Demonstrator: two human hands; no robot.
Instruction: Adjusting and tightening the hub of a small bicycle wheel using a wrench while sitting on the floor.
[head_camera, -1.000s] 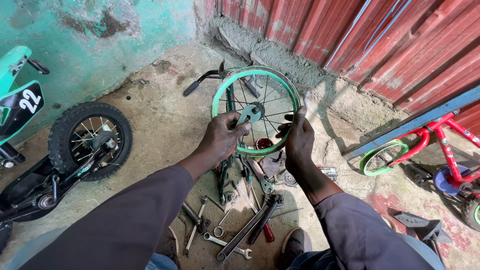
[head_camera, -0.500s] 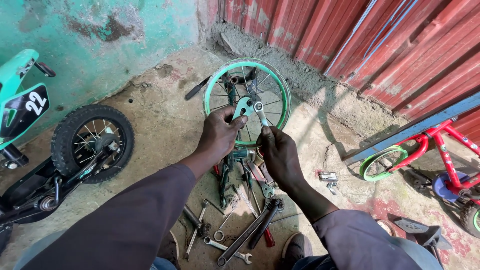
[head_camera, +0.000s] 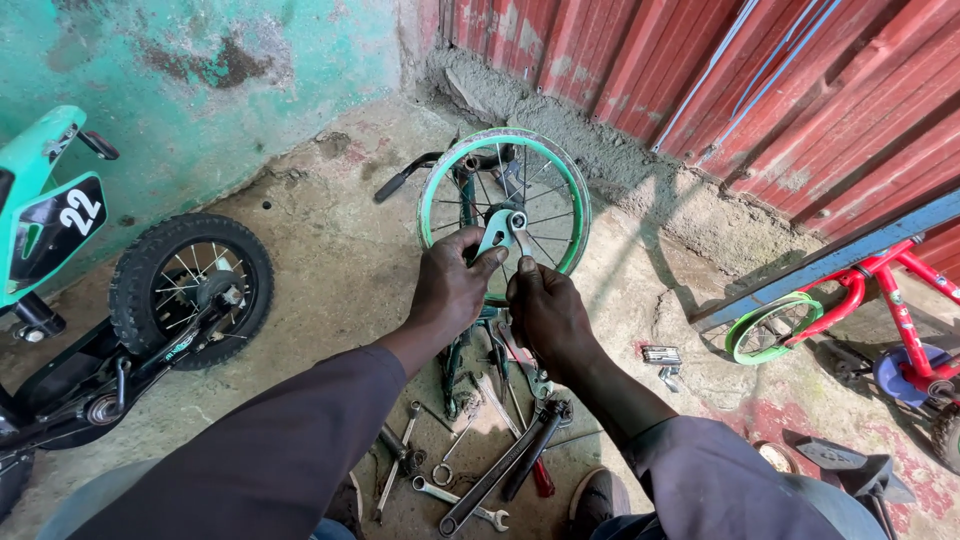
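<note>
Green-rimmed wheel (head_camera: 503, 205) stands upright on the concrete floor (head_camera: 330, 280); at its hub, left hand (head_camera: 450, 290) grasps a small teal bracket (head_camera: 493, 238); right hand (head_camera: 545, 312) pinches a spanner (head_camera: 520, 232) beside it; 1 pile of loose wrenches (head_camera: 470, 470) lies below the wheel.

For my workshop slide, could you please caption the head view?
Left hand and right hand hold a spanner at the hub of a green-rimmed wheel, above tools scattered on concrete.

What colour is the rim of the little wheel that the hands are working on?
Green, with silver spokes: the wheel rim shows clearly in the head view.
</note>
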